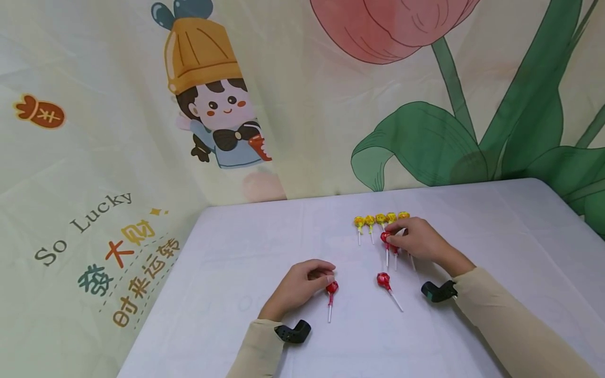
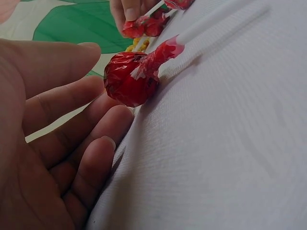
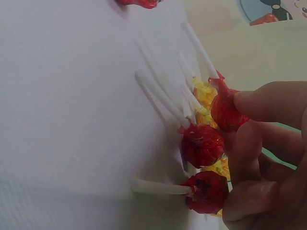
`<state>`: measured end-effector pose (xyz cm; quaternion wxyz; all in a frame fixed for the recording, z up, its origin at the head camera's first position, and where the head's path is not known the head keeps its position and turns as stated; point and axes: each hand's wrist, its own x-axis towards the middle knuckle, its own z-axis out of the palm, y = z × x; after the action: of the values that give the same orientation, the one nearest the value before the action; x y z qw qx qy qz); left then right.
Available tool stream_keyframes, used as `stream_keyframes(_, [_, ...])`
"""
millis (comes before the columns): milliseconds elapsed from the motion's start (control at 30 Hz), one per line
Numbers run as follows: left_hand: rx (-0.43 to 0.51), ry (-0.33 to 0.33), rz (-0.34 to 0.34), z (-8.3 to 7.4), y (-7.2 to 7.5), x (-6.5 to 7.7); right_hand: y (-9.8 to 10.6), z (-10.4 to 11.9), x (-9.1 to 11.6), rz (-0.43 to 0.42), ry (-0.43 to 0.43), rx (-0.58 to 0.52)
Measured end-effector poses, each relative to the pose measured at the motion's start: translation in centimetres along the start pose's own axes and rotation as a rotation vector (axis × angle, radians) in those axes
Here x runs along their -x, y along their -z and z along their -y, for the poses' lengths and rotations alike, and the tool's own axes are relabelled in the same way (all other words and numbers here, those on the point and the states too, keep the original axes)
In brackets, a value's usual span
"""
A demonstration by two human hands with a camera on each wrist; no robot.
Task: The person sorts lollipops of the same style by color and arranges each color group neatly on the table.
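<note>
My right hand (image 1: 418, 239) pinches the wrapped head of a red lollipop (image 3: 228, 111) between thumb and fingers, its white stick pointing toward me. Close beside it in the right wrist view are a second red lollipop (image 3: 202, 146) and a third one (image 3: 207, 191), both near the curled lower fingers. My left hand (image 1: 299, 286) rests at the table with its fingers loosely bent around the head of another red lollipop (image 2: 130, 79). Thumb and fingers there stand apart, and the fingertips are right at the wrapper. Between the hands a loose red lollipop (image 1: 384, 280) lies slanted.
A row of several yellow lollipops (image 1: 370, 220) lies beyond the right hand, partly hidden by it. The table (image 1: 255, 236) has a white cloth, and a printed curtain (image 1: 302, 105) hangs behind its far edge. Black wrist cameras sit on both sleeves.
</note>
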<state>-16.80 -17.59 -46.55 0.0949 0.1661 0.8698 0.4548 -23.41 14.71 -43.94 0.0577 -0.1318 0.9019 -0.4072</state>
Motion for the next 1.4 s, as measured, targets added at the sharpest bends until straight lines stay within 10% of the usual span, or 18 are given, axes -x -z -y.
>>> stream_keyframes(1400, [-0.045,0.037,-0.015,-0.2,-0.1,0.0,-1.2,0.3,-0.6,0.024,0.071,0.207])
